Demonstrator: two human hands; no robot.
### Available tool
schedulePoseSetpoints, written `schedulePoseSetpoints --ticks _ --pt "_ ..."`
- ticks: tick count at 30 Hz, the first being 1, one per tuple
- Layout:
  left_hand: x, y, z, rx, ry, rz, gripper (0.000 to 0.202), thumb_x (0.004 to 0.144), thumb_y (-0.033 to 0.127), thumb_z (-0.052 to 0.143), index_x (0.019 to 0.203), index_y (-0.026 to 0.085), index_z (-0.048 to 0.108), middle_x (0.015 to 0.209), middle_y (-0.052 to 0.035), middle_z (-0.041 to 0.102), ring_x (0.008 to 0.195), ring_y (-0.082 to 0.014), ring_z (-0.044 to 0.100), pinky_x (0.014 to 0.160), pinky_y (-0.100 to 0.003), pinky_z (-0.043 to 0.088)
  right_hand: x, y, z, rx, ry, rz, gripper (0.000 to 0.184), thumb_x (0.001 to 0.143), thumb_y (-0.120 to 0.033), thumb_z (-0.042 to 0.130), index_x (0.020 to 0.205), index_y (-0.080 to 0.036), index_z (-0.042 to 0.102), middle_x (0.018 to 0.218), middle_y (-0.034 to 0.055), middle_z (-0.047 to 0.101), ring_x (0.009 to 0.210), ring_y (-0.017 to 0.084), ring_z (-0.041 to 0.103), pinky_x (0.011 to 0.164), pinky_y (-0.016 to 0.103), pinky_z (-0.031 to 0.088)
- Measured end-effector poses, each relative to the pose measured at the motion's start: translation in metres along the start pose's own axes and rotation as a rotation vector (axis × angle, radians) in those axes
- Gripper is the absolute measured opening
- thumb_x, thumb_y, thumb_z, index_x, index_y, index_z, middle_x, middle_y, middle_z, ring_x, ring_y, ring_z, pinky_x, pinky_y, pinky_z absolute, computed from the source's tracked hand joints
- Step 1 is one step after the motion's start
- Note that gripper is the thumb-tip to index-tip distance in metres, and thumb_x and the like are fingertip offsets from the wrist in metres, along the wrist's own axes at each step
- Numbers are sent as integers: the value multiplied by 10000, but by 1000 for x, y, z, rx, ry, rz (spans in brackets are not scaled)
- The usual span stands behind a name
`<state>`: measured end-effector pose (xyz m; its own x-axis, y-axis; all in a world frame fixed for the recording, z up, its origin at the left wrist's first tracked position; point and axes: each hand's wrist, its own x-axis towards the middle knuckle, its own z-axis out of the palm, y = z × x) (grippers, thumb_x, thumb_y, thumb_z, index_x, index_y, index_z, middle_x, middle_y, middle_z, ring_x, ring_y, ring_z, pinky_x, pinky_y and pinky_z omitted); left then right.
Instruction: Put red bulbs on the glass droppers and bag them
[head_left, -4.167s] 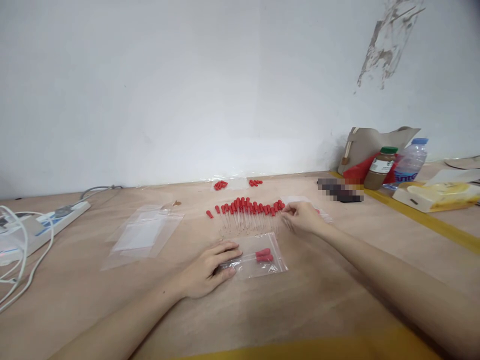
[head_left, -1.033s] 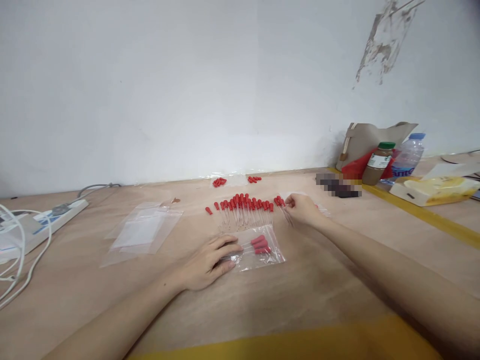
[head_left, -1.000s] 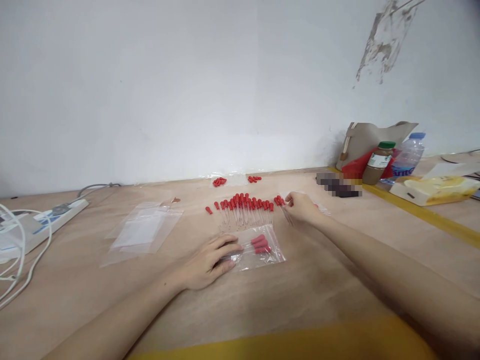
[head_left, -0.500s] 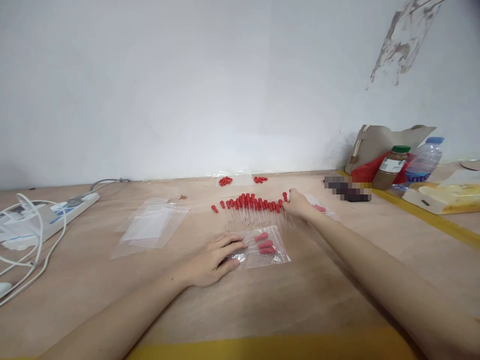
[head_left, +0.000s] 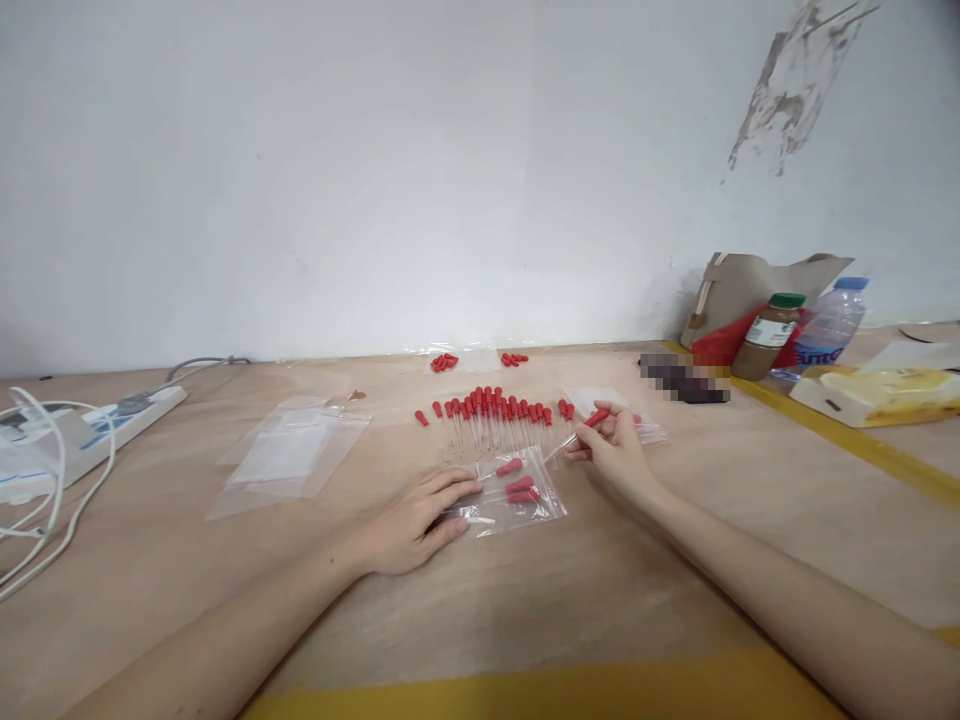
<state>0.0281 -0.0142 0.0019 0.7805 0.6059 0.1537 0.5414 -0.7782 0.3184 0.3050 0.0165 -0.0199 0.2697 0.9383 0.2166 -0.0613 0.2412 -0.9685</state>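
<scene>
My left hand (head_left: 412,515) lies on the table with thumb and fingers apart, fingertips resting on the left end of a clear zip bag (head_left: 499,520). Inside that bag are several red-bulbed glass droppers (head_left: 519,485). Just right of it, my right hand (head_left: 615,450) pinches one dropper (head_left: 596,417) by its red bulb, its glass tube slanting down-left towards the bag. Beyond the bag lies a row of more droppers (head_left: 487,400), bulbs pointing to the wall. Another bag (head_left: 581,398) with red bulbs is partly hidden behind my right hand.
Flat clear bags (head_left: 292,450) lie to the left, near a power strip (head_left: 150,415) with white cables (head_left: 97,500). Loose red bulbs (head_left: 444,363) sit near the wall. At the right stand a green-capped bottle (head_left: 769,340), a water bottle (head_left: 832,325) and a yellow packet (head_left: 877,392).
My right hand has picked a dropper from the right end of the row and brought it nearer, beside the bag. My left hand stays on the bag; the view has shifted slightly.
</scene>
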Motion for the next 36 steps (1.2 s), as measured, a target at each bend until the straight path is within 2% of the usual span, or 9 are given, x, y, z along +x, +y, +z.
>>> schedulePoseSetpoints --ticks 6,11,18,21,24,27,30,34,36 --pt "0 0 0 3 -4 1 390 900 324 361 1284 250 364 1312 -62 386 1210 -215 343 1008 -403 302 -4 -1 3 57 -3 33 499 619 -310 634 969 -255 284 689 -63 484 512 130 578 565 315 538" --pt "0 0 -1 1 -10 -8 392 899 318 363 1284 246 365 1308 -64 389 1205 -215 348 1004 -402 308 -15 2 7 93 -86 85 475 634 -327 637 971 -250 312 663 -65 502 571 141 604 624 334 543" --pt "-1 -1 1 -19 21 13 399 895 314 378 1289 258 360 1314 -58 390 1202 -220 357 997 -403 318 -18 2 4 151 -96 215 323 680 -230 602 940 -230 409 645 -46 523 613 135 620 679 316 537" --pt "-1 -1 1 -12 7 8 396 898 312 371 1291 265 358 1316 -52 386 1209 -215 350 1004 -398 311 -17 2 1 133 -133 262 202 681 -243 595 844 -204 480 673 -21 554 615 118 608 694 298 521" --pt "-1 -1 1 -12 13 9 397 900 305 366 1294 267 350 1322 -51 378 1209 -216 348 1004 -400 309 -19 3 1 -97 -244 178 175 651 -292 625 758 -172 557 658 -9 570 592 117 570 657 297 497" --pt "-1 -1 0 -9 16 13 422 898 312 370 1312 262 312 1330 -53 374 1207 -217 347 1003 -405 307 -20 3 4 -284 -346 62 231 640 -303 627 823 -162 608 669 2 591 618 137 552 635 302 471" --pt "0 0 0 0 16 4 442 897 318 372 1325 255 280 1330 -50 380 1211 -211 340 1011 -401 297 -19 5 7 -328 -349 47 271 632 -272 620 874 -157 583 693 6 589 592 127 534 603 287 454" --pt "0 -1 1 10 24 7 440 897 317 370 1323 244 286 1328 -57 383 1213 -216 338 1012 -399 294 -18 7 9 -337 -290 16 231 633 -259 614 822 -169 515 709 7 573 619 127 544 586 262 443" --pt "-1 0 1 17 21 5 441 898 318 370 1324 240 287 1327 -61 382 1212 -217 340 1013 -400 292 -23 7 11 -312 -341 -15 202 689 -274 566 853 -180 493 714 8 579 638 130 556 580 253 441"
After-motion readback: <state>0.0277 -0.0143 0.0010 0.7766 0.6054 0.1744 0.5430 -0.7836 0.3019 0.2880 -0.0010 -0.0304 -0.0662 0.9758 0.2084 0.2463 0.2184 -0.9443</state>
